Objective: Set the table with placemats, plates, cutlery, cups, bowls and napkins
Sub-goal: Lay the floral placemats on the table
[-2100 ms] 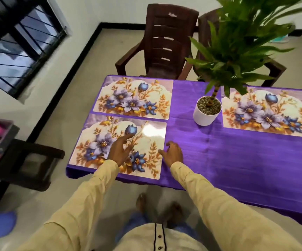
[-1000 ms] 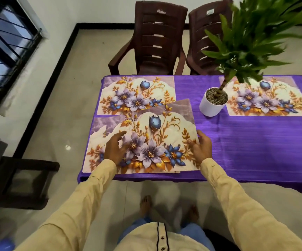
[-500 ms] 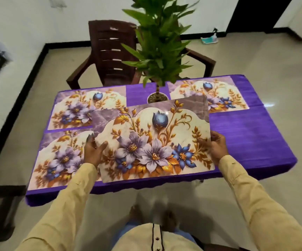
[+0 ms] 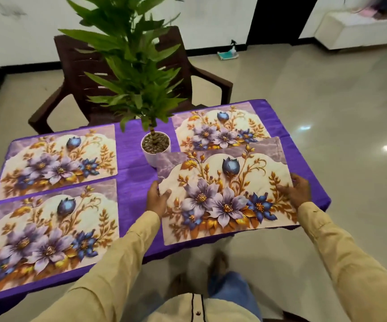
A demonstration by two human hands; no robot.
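Two placemats [image 4: 55,159] on table's [image 4: 132,194] left, potted plant [image 4: 156,145] centre, two placemats [image 4: 220,131] right, chair [image 4: 90,73] behind.

Glossy placemat [image 4: 225,194], perhaps plastic; purple cloth [image 4: 132,159] matt, ribbed; floor [image 4: 327,94] polished.

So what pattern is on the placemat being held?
The placemat shows purple and blue flowers with golden leaves on cream; head view.

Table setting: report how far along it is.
Done: the far-left placemat, near-left placemat and far-right placemat lie flat on the purple tablecloth. In hand: the left hand and right hand hold the fourth placemat by its side edges over the near-right place. Left: laying it down, then plates, cutlery, cups, bowls and napkins; none are in view.
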